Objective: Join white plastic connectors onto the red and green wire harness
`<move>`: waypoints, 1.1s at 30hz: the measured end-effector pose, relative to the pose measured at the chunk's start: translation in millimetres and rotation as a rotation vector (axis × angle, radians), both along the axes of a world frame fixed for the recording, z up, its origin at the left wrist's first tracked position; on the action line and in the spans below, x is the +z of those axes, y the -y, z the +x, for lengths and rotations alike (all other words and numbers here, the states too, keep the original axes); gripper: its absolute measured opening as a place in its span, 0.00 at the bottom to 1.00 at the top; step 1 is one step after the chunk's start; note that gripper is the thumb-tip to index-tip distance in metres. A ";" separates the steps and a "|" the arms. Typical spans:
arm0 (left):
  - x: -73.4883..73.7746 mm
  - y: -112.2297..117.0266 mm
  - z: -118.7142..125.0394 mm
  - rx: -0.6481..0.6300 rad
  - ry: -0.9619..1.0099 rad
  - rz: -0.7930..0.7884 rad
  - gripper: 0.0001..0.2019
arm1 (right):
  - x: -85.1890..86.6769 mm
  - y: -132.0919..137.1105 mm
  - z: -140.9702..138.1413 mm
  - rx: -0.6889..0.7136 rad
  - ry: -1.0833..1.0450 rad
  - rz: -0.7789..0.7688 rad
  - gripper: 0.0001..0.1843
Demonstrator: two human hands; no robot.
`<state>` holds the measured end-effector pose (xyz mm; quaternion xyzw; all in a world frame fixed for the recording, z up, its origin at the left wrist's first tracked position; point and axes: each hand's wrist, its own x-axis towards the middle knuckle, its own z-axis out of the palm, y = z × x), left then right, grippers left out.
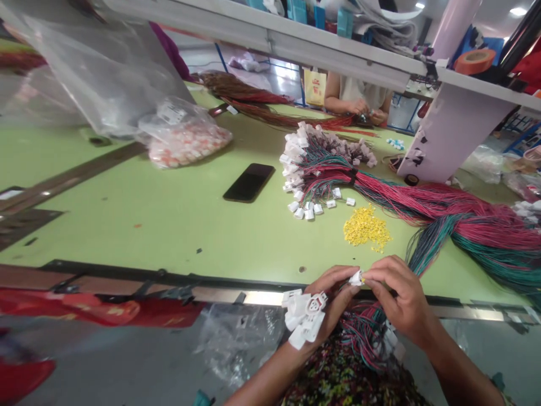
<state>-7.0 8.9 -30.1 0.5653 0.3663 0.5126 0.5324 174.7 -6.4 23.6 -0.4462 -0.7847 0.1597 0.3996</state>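
**A:** How are the hands posed?

**B:** Both are raised just past the near edge of the desk [169,225], with the forearms brought in from below and angled toward each other. The left hand [333,299] is turned palm-up and curled. The right hand [401,299] is seen from its back, with the fingers bent inward to the left.

**A:** What is held?

**B:** A white plug [356,277] is pinched between the fingertips of the two hands, where they meet. A cluster of plugs [304,316] is also kept in the left palm and spills toward the wrist. Neither hand is spread wide.

**A:** Which way is the white plug pointed?

**B:** It is too small for that to be told. Its long axis seems to lie across, from one hand to the other.

**A:** And the wires?

**B:** A bundle of wires [363,332], red and green, is hung below the hands and is run down toward the lap.

**A:** What is laid on the desk?

**B:** A yellow heap of small parts [366,227] is seen just beyond the hands. A large wire harness [321,169] is fanned behind it, its long axis stretched to the right. A phone [249,182] is laid flat to the left of that harness.
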 end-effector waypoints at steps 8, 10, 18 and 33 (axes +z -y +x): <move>1.9 0.8 -0.1 0.025 -0.030 0.071 0.10 | -1.2 0.1 -0.7 0.000 -0.058 -0.049 0.09; 2.0 1.6 -0.1 0.030 -0.025 0.072 0.10 | -4.3 -0.6 -0.8 -0.009 -0.142 -0.134 0.07; 0.7 4.4 2.2 0.048 -0.004 0.098 0.11 | -17.9 -1.1 -5.2 -0.066 -0.500 -0.498 0.08; 5.1 1.2 7.0 0.011 -0.054 -0.038 0.10 | -6.3 0.1 3.0 -0.019 -0.292 -0.395 0.10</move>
